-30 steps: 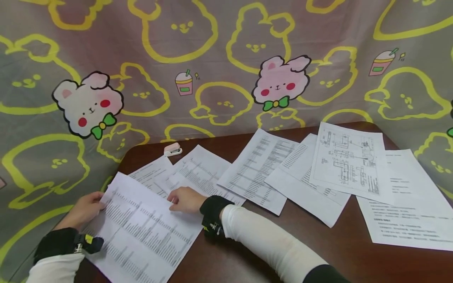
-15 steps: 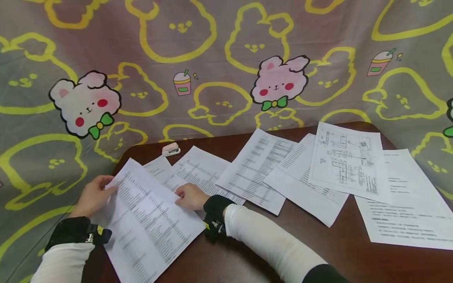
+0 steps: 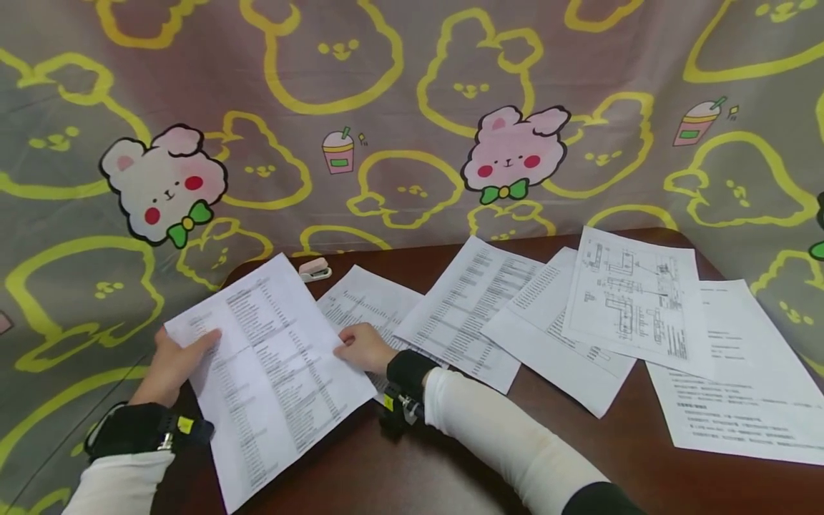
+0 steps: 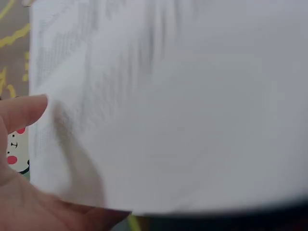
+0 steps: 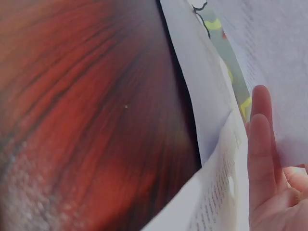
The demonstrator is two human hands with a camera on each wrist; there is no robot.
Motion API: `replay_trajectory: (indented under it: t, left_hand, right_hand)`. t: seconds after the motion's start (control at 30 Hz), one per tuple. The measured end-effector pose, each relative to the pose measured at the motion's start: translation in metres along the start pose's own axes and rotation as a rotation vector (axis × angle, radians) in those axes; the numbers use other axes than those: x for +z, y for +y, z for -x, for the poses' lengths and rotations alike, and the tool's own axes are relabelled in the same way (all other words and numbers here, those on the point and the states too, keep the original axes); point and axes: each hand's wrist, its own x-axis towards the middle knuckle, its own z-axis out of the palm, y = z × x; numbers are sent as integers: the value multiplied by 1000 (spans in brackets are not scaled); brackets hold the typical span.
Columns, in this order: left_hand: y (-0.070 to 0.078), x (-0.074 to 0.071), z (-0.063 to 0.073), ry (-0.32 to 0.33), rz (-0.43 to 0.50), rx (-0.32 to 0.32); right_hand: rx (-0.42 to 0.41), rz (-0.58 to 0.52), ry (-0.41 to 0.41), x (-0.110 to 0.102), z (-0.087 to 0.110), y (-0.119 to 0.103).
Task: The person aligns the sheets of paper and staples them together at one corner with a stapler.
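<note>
A printed sheet of paper [image 3: 277, 379] is raised at a tilt above the left part of the table. My left hand [image 3: 172, 366] grips its left edge, thumb on the printed face and fingers behind. In the left wrist view the paper fills most of the picture, with the left thumb [image 4: 24, 110] at its edge. At the opposite edge, my right hand [image 3: 365, 348] pinches the same sheet. The right wrist view shows the right fingers [image 5: 262, 154] against the paper. Another printed page [image 3: 370, 293] lies partly hidden behind the raised sheet.
Several papers fan out to the right: a list page [image 3: 473, 307], a partly covered page [image 3: 560, 357], a technical drawing [image 3: 634, 293] and a text page [image 3: 740, 400]. A small pink-and-white stapler [image 3: 314, 269] sits at the back of the brown table [image 3: 444, 472], before a cartoon-patterned curtain [image 3: 399, 86].
The sheet has risen and turned more upright, covering the page at the far left. My left hand has come up with it; my right hand has shifted slightly right.
</note>
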Motion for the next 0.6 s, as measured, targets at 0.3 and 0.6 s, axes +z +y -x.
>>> replay_trajectory:
  t: [0.3, 0.6]
  left_hand:
    - [0, 12, 8, -439, 246, 119]
    - [17, 37, 8, -451, 390, 3]
  right_hand:
    - [61, -75, 76, -19, 1, 9]
    - [107, -102, 112, -47, 6, 16]
